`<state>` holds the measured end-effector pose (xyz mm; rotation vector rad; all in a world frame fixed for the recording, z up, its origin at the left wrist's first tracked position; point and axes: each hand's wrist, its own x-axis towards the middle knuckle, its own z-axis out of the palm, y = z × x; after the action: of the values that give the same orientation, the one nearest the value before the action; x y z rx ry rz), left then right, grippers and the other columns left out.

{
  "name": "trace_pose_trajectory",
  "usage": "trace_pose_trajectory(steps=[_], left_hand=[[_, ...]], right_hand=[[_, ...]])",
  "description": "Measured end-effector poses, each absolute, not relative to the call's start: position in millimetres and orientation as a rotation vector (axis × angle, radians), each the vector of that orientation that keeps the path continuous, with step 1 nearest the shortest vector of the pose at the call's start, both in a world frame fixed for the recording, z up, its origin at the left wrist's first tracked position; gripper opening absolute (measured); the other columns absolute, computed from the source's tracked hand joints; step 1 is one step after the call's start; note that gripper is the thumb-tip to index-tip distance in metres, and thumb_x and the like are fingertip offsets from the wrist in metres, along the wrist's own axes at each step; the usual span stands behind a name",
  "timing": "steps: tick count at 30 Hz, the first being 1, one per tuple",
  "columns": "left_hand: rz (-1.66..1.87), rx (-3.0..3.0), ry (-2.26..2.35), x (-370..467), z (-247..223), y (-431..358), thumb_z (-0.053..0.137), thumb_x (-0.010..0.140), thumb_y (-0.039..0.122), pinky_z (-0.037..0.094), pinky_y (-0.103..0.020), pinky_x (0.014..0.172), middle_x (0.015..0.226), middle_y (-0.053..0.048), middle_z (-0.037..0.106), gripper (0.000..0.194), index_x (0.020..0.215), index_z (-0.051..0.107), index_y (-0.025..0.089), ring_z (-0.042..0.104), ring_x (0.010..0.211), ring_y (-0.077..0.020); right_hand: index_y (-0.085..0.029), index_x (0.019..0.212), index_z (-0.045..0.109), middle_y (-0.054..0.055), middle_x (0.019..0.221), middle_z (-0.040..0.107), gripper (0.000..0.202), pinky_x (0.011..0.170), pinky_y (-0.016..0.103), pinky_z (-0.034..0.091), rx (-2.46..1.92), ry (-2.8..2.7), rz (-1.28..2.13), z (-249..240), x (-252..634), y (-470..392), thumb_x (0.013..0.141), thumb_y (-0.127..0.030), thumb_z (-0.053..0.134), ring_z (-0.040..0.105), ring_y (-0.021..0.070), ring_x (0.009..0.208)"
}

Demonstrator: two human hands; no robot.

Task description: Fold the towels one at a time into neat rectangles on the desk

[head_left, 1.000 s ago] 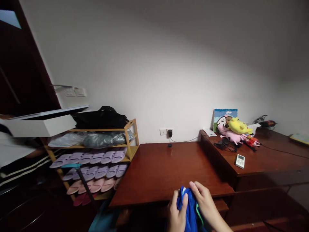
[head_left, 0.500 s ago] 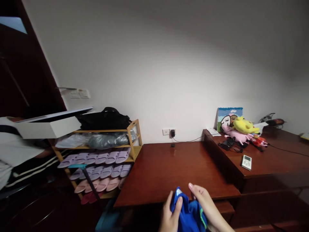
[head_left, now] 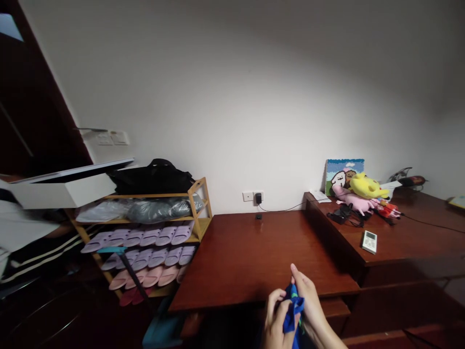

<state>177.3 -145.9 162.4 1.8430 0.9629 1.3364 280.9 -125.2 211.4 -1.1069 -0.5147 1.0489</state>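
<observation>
Blue cloth (head_left: 289,320) – bunched, gripped by left hand (head_left: 276,320) and right hand (head_left: 309,301), brown desk (head_left: 250,257) beyond

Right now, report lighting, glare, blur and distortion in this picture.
Head view, centre: light pools on the plain white wall, faint sheen on the glossy reddish wooden table; head view, left: the dark wooden door frame leans, probably lens distortion, and a white shirt looks smeared; head view, bottom: the crumpled blue cloth is dimmer.
</observation>
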Motion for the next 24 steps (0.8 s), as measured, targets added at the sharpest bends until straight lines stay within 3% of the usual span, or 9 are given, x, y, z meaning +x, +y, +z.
trace_pose_trajectory(steps=[3,5,7,10,13,17,20,24], left_hand=[[1.419,1.663,1.067,175,140,-141,0.054,0.093,0.063,0.055,-0.036,0.101,0.123,-0.012,0.071,0.042,0.106,0.074,0.028,0.069,0.116,-0.0271],[1.421,1.434,1.121,171,134,-132,0.057,0.089,0.068,0.057,-0.037,0.100,0.119,-0.013,0.075,0.051,0.112,0.071,0.025,0.071,0.114,-0.0291],[1.391,1.269,1.137,165,135,-123,0.061,0.082,0.074,0.061,-0.038,0.093,0.112,-0.013,0.078,0.061,0.113,0.069,0.022,0.074,0.108,-0.0308],[1.390,1.320,1.085,158,147,-112,0.065,0.081,0.072,0.063,-0.036,0.084,0.099,-0.011,0.080,0.055,0.101,0.070,0.021,0.077,0.094,-0.0295],[1.470,1.508,1.044,151,167,-106,0.062,0.088,0.062,0.063,-0.034,0.079,0.088,-0.007,0.079,0.040,0.093,0.070,0.022,0.076,0.083,-0.0251],[1.496,1.784,0.958,138,188,-100,0.056,0.097,0.046,0.062,-0.031,0.079,0.093,-0.007,0.080,0.026,0.102,0.069,0.024,0.077,0.086,-0.0224],[1.579,1.897,0.961,123,201,-95,0.056,0.097,0.041,0.062,-0.031,0.080,0.099,-0.009,0.079,0.024,0.109,0.068,0.024,0.077,0.091,-0.0229],[1.451,1.900,0.923,106,232,-90,0.056,0.097,0.043,0.060,-0.029,0.079,0.092,-0.005,0.076,0.022,0.102,0.065,0.024,0.074,0.085,-0.0197]], right_hand=[[-0.021,0.065,0.059,-0.006,0.057,0.051,0.053,0.053,0.024,0.038,-1.000,-0.601,1.162,205,276,-133,0.066,-0.068,0.084,0.045,0.0102,0.053],[-0.019,0.080,0.071,-0.001,0.072,0.066,0.046,0.069,0.027,0.049,-0.931,-0.658,1.258,202,274,-140,0.063,-0.057,0.091,0.060,0.0146,0.068],[-0.018,0.098,0.075,0.005,0.086,0.073,0.055,0.087,0.033,0.052,-0.892,-0.672,1.352,201,276,-146,0.057,-0.048,0.096,0.068,0.0203,0.085],[-0.017,0.103,0.077,0.009,0.092,0.077,0.062,0.092,0.036,0.052,-0.922,-0.713,1.363,205,286,-150,0.054,-0.048,0.098,0.071,0.0238,0.092],[-0.019,0.100,0.078,0.009,0.096,0.078,0.054,0.089,0.035,0.053,-1.032,-0.893,1.198,221,297,-153,0.063,-0.055,0.092,0.070,0.0233,0.091],[-0.022,0.102,0.078,0.009,0.105,0.076,0.040,0.088,0.034,0.056,-1.123,-1.225,0.905,250,303,-161,0.084,-0.057,0.074,0.070,0.0245,0.097],[-0.025,0.111,0.075,0.010,0.112,0.073,0.028,0.092,0.033,0.056,-1.147,-1.479,0.501,257,308,-160,0.098,-0.044,0.060,0.067,0.0238,0.107],[-0.026,0.124,0.068,0.010,0.108,0.072,0.032,0.084,0.033,0.058,-1.167,-1.781,0.020,248,314,-149,0.104,-0.027,0.044,0.067,0.0216,0.098]])
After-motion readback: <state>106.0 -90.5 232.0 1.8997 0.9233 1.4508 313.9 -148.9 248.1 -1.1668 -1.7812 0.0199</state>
